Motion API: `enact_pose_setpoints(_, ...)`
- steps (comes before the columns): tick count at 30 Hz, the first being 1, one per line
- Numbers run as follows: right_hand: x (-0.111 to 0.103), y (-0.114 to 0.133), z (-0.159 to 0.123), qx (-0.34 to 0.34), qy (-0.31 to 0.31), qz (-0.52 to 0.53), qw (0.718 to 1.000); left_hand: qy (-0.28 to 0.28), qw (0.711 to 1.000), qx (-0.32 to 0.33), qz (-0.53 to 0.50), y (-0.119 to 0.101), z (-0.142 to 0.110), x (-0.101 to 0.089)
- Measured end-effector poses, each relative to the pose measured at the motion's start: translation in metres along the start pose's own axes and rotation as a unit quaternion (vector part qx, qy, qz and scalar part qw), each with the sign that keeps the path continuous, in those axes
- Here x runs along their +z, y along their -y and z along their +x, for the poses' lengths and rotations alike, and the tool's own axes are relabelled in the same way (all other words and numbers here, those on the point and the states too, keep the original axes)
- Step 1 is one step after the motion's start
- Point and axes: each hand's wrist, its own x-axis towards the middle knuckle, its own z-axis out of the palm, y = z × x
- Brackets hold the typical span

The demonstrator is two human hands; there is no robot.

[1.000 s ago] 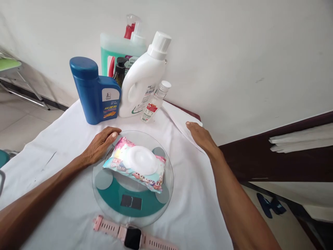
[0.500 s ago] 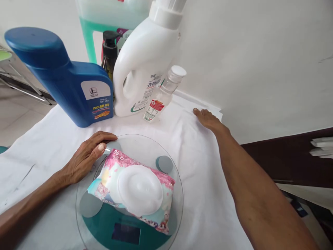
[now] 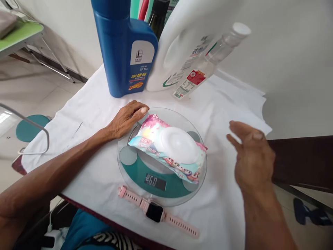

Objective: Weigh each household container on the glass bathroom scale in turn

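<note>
A pack of wet wipes (image 3: 153, 140) with a white oval lid lies aslant on a round glass scale (image 3: 125, 189). The scale's display (image 3: 155, 182) shows lit digits, seemingly 60. My left hand (image 3: 127, 119) rests at the scale's far left rim, fingers stretched out and touching the edge, holding nothing. To the right of the scale, my right hand (image 3: 253, 156) hovers over the cloth, slightly blurred, thumb and fingers apart with nothing between them. In front of the scale lies a pink-strapped smartwatch (image 3: 154, 211).
Behind the scale stand a blue motor oil bottle (image 3: 118, 59), a white detergent jug (image 3: 166, 69) and a clear bottle with a white cap (image 3: 205, 66). White cloth (image 3: 221, 215) covers the table. A wall rises behind; a teal stool (image 3: 32, 128) is at left.
My right hand has drawn back from the cloth's far edge towards me. The view has shifted, bringing the smartwatch into sight. Digits now show on the display; my left hand stays at the rim.
</note>
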Motion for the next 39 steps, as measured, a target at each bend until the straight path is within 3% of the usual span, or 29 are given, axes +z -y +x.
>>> enact_pose_setpoints(3, 0.026, 0.027, -0.067, 0.051, -0.025, 0.109, 0.992, -0.001, 1.000, 0.010, 0.012, 0.003, 0.000, 0.001)
enact_pose_setpoints(6, 0.045, 0.029, -0.093, 0.057, -0.103, 0.098, 0.988, -0.005, 1.000, 0.016, 0.017, 0.005, 0.001, 0.002)
enact_pose_setpoints(10, 0.053, 0.012, -0.095, 0.015, -0.175, 0.063, 0.983, -0.007, 1.000, 0.019, 0.016, 0.008, 0.001, 0.002)
enact_pose_setpoints(16, 0.051, -0.006, -0.088, 0.062, -0.132, 0.084, 0.986, -0.008, 1.000, 0.020, 0.012, 0.008, 0.001, 0.002)
enact_pose_setpoints(21, 0.052, -0.007, -0.090, 0.059, -0.110, 0.043, 0.991, -0.004, 1.000, 0.019, 0.014, 0.006, 0.001, 0.001)
enact_pose_setpoints(26, 0.045, 0.002, -0.093, 0.034, -0.120, 0.085, 0.989, -0.007, 0.999, 0.027, 0.019, 0.009, 0.002, 0.002)
enact_pose_setpoints(29, 0.035, 0.021, -0.094, -0.021, -0.082, 0.081, 0.993, -0.006, 0.999, 0.028, 0.015, 0.011, 0.002, 0.003)
enact_pose_setpoints(33, 0.023, 0.055, -0.089, -0.125, 0.061, 0.008, 0.990, -0.011, 0.999, 0.032, 0.009, 0.011, 0.001, 0.004)
enact_pose_setpoints(35, 0.022, 0.069, -0.085, -0.144, 0.119, -0.061, 0.980, -0.012, 0.999, 0.033, 0.005, 0.012, 0.001, 0.004)
enact_pose_setpoints(39, 0.028, 0.085, -0.074, -0.145, 0.170, -0.141, 0.964, -0.015, 0.999, 0.040, -0.002, 0.014, 0.001, 0.006)
